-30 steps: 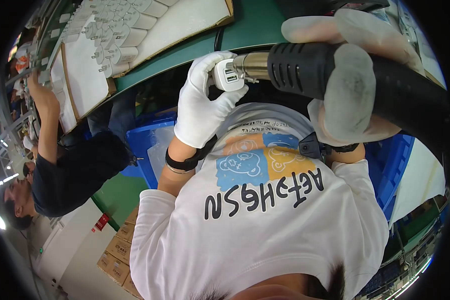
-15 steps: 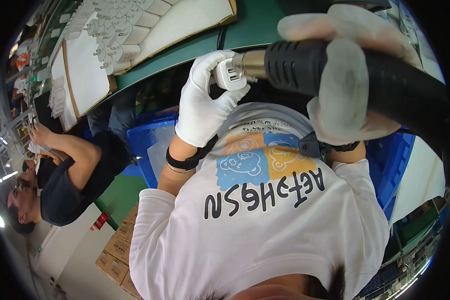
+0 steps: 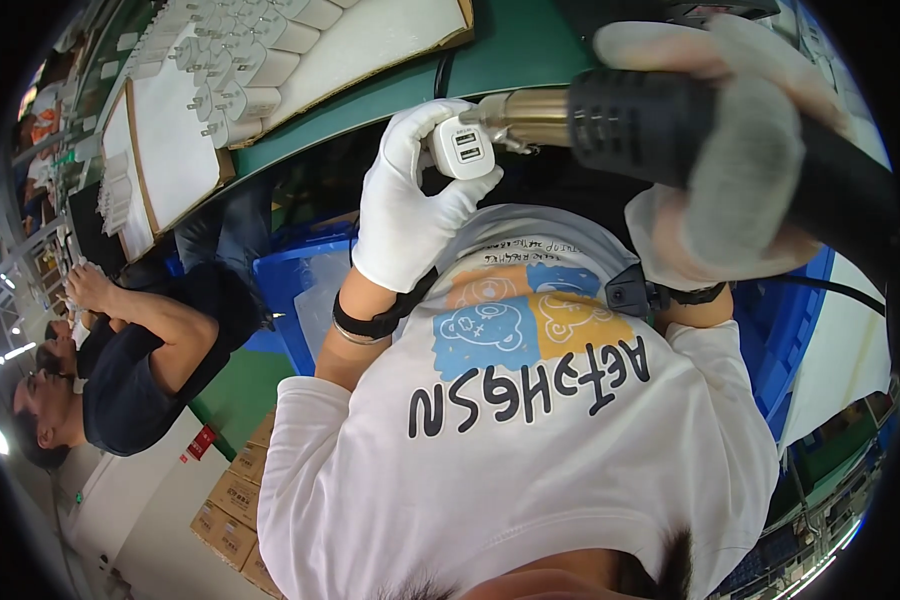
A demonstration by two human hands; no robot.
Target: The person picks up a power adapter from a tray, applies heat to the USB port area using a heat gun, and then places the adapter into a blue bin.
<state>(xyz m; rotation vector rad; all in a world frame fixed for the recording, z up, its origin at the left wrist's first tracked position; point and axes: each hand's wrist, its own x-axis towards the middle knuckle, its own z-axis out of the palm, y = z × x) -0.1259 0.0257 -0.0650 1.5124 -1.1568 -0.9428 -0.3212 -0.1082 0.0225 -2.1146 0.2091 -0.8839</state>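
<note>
A white wall charger (image 3: 463, 150) with two USB slots faces up between the thumb and fingers of my left hand (image 3: 405, 205), which wears a white glove. My right hand (image 3: 745, 165), in a thin pale finger covering, wraps around a black-handled hot air gun (image 3: 630, 120). Its metal nozzle (image 3: 530, 118) points left, and its tip overlaps the charger's upper right edge in view. Whether the two touch, I cannot tell.
Rows of white chargers (image 3: 255, 65) stand on a cardboard-edged white tray (image 3: 370, 45) on the green bench (image 3: 530, 55). Blue bins (image 3: 290, 285) flank my body. A person in a dark shirt (image 3: 140, 380) works at the left, near stacked cartons (image 3: 232, 500).
My right hand and the hot air gun have shifted right, and the nozzle has drawn back from the charger's face. The charger has turned slightly, showing both slots plainly.
</note>
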